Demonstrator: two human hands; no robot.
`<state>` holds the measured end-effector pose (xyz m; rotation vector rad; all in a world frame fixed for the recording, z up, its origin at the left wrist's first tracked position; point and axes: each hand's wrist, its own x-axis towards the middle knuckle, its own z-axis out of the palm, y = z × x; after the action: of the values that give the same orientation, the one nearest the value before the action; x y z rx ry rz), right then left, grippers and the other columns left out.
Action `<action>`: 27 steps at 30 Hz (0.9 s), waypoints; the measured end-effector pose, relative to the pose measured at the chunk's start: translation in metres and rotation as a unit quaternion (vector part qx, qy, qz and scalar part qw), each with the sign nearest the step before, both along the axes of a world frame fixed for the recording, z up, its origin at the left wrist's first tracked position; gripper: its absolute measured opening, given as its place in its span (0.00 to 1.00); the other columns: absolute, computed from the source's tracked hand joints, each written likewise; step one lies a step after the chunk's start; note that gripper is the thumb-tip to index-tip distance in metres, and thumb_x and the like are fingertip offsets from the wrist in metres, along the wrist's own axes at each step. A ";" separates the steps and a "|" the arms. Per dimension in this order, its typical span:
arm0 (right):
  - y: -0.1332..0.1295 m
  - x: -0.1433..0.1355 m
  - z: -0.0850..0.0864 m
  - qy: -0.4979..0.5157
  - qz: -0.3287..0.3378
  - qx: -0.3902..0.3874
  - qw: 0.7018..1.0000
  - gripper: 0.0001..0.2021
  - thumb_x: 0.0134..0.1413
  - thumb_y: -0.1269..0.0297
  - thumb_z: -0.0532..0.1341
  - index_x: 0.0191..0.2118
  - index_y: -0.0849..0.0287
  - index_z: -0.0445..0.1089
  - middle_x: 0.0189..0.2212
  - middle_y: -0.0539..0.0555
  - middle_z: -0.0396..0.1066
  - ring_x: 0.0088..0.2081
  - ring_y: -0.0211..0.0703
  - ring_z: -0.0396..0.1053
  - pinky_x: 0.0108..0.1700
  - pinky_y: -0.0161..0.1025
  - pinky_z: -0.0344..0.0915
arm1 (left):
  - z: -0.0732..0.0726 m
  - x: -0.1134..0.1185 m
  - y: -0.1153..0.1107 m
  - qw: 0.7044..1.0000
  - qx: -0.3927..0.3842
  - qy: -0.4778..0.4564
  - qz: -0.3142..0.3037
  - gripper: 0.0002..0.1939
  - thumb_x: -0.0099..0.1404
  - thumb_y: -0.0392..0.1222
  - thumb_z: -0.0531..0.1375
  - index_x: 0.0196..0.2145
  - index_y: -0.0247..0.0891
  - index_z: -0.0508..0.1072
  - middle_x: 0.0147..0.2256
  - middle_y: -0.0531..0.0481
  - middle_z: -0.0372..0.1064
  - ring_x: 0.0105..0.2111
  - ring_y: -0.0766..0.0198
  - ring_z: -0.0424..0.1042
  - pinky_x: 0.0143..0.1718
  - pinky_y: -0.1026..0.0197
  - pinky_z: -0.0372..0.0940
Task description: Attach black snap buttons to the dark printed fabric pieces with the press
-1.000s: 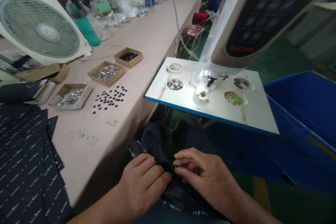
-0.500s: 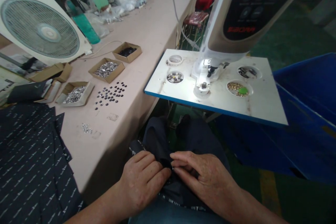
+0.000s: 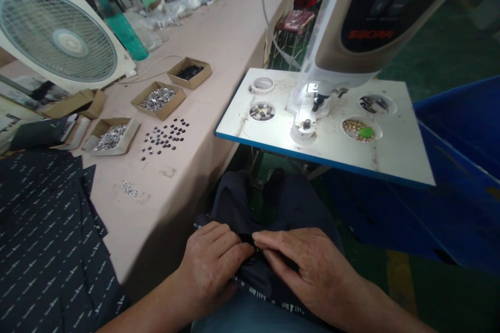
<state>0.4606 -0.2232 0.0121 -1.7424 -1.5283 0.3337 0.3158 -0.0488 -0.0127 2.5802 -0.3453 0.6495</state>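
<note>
Head view showed both hands low and near, over the lap. Left hand [image 3: 213,265] and right hand [image 3: 308,265] met fingertip to fingertip, pinching a fold of dark garment [image 3: 269,208] between them. A printed edge band [image 3: 269,299] ran beneath the knuckles. The cloth appeared soft, light and limp, so a grip close to the fold would be judged best. The press machine [image 3: 312,109] stood far right, with loose snap parts [image 3: 166,138] on the bench [image 3: 219,47] at left.

Open gap above the lap, between the pink table's [image 3: 219,52] edge and the blue bin [image 3: 461,177]. Overhead, the white machine plate [image 3: 390,151] juts out, blocking a straight lift (press head [image 3: 312,109] crowds its middle).
</note>
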 end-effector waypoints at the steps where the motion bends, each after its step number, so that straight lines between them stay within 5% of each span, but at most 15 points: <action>1: 0.000 0.001 0.002 0.002 0.002 -0.004 1.000 0.16 0.62 0.74 0.58 0.53 0.53 0.70 0.46 0.46 0.77 0.44 0.35 0.75 0.48 0.29 0.67 | 0.001 0.000 0.000 1.000 -0.006 0.005 0.005 0.12 0.66 0.33 0.50 0.44 0.33 0.69 0.32 0.45 0.69 0.31 0.58 0.66 0.33 0.56 0.55; 7: -0.003 0.011 0.023 0.041 0.028 -0.032 0.998 0.17 0.64 0.72 0.53 0.54 0.55 0.70 0.47 0.48 0.76 0.47 0.36 0.74 0.51 0.30 0.66 | 0.004 0.001 -0.002 0.998 -0.027 0.041 0.025 0.09 0.66 0.33 0.52 0.43 0.37 0.70 0.33 0.46 0.69 0.32 0.59 0.67 0.32 0.57 0.55; 10: -0.005 0.016 0.030 0.064 0.046 -0.070 0.994 0.16 0.64 0.61 0.58 0.55 0.56 0.69 0.46 0.51 0.76 0.45 0.40 0.75 0.47 0.32 0.68 | 0.003 0.000 -0.003 0.997 -0.036 0.055 0.028 0.08 0.66 0.34 0.54 0.42 0.38 0.69 0.32 0.48 0.69 0.32 0.59 0.66 0.32 0.57 0.54; 14: -0.004 0.016 0.030 0.045 0.059 -0.110 0.991 0.37 0.40 0.47 0.73 0.57 0.54 0.68 0.47 0.52 0.76 0.45 0.48 0.74 0.46 0.36 0.68 | 0.002 0.002 -0.003 0.995 -0.052 0.073 0.033 0.07 0.66 0.35 0.55 0.42 0.39 0.69 0.31 0.49 0.67 0.31 0.60 0.65 0.32 0.57 0.53; 17: -0.002 0.012 0.024 0.029 0.068 -0.134 0.988 0.35 0.43 0.55 0.74 0.58 0.50 0.66 0.51 0.50 0.73 0.51 0.48 0.71 0.54 0.39 0.63 | 0.001 0.003 -0.005 0.994 -0.064 0.078 0.038 0.05 0.64 0.33 0.56 0.38 0.38 0.68 0.28 0.51 0.64 0.28 0.62 0.63 0.30 0.58 0.50; 22: 0.001 0.007 0.005 0.025 0.045 -0.118 0.992 0.26 0.53 0.77 0.61 0.57 0.49 0.66 0.51 0.48 0.73 0.51 0.41 0.70 0.56 0.39 0.60 | -0.001 0.007 -0.009 0.984 -0.120 0.117 0.064 0.07 0.60 0.32 0.59 0.27 0.37 0.63 0.25 0.55 0.60 0.26 0.67 0.60 0.28 0.60 0.46; 27: 0.008 0.009 -0.003 0.058 0.013 -0.117 0.991 0.27 0.48 0.79 0.58 0.55 0.51 0.68 0.48 0.48 0.74 0.47 0.43 0.72 0.51 0.40 0.63 | 0.005 0.015 -0.005 0.926 -0.238 0.265 0.121 0.07 0.55 0.30 0.61 0.23 0.35 0.65 0.23 0.57 0.61 0.25 0.70 0.61 0.27 0.64 0.48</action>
<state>0.4698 -0.2154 0.0094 -1.8483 -1.4759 0.6375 0.3306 -0.0541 -0.0072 2.2146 0.2837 0.0680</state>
